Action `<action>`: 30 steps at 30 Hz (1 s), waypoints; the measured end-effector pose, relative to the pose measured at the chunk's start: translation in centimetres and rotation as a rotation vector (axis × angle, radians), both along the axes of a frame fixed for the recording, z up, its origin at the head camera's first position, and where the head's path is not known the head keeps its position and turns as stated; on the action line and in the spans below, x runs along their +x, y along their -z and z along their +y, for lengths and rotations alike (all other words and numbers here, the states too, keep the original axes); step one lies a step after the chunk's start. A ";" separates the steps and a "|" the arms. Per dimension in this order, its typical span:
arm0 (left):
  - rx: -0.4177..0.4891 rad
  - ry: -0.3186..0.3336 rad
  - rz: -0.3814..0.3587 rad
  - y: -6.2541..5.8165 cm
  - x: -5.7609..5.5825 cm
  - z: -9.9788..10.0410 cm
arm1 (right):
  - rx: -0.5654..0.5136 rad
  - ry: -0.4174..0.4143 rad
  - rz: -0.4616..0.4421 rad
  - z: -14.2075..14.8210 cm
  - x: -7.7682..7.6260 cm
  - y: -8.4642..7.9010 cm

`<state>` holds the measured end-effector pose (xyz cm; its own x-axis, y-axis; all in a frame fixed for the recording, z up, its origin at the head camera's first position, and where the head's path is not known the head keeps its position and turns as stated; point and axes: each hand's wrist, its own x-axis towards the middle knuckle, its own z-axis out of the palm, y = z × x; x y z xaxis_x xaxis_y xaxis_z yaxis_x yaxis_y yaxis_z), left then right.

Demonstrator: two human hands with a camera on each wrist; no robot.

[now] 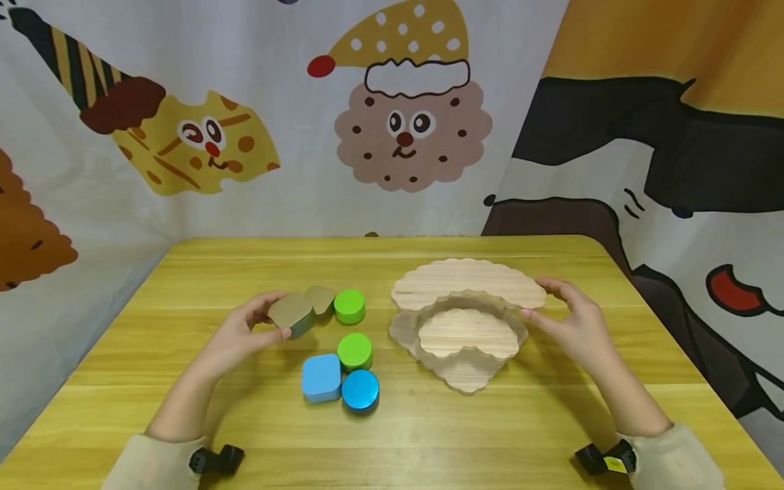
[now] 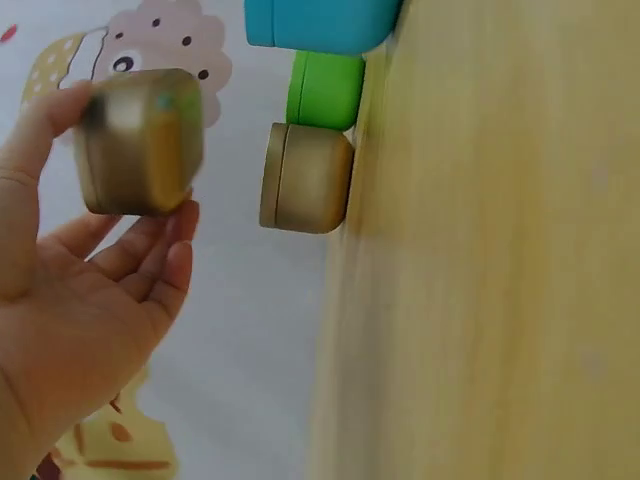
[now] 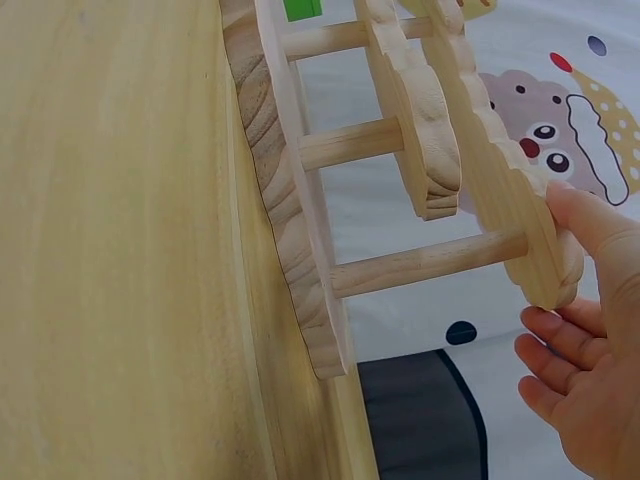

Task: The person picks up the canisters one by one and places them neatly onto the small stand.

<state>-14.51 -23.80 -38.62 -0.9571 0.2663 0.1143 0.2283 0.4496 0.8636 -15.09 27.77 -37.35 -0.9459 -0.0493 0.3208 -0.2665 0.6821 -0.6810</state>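
My left hand point(image 1: 248, 330) pinches a gold square tin with rounded corners point(image 1: 290, 313) between thumb and fingers; the left wrist view shows the tin point(image 2: 125, 145) raised off the table. A second gold tin point(image 1: 320, 299) stands just beyond it. My right hand point(image 1: 572, 323) grips the right end of the top tier point(image 1: 465, 280) of a scalloped wooden stand, thumb on one face and fingers at the other. Round posts point(image 3: 430, 262) join this tier and a smaller middle tier point(image 1: 468, 333) to the stand's base point(image 1: 468, 374), which rests on the table.
Two green round tins point(image 1: 350, 306) point(image 1: 355, 351), a light blue square tin point(image 1: 321, 378) and a blue round tin point(image 1: 360, 390) stand between my left hand and the stand. Behind the wooden table point(image 1: 490, 442) hangs a curtain point(image 1: 245, 41) printed with cartoon snacks.
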 end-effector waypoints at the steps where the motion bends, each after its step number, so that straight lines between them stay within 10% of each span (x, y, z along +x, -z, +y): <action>1: 0.000 -0.003 0.001 -0.3 0.0 0.1 | -0.002 0.001 -0.003 0.0 0.0 0.0; 30: 0.060 0.128 0.100 -5.9 0.0 7.2 | -0.034 0.014 -0.011 0.0 -0.1 0.3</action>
<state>-14.55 -16.60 -32.69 -0.8987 0.3755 0.2266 0.3666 0.3595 0.8581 -15.21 27.75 -37.63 -0.9497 -0.0257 0.3121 -0.2501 0.6619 -0.7067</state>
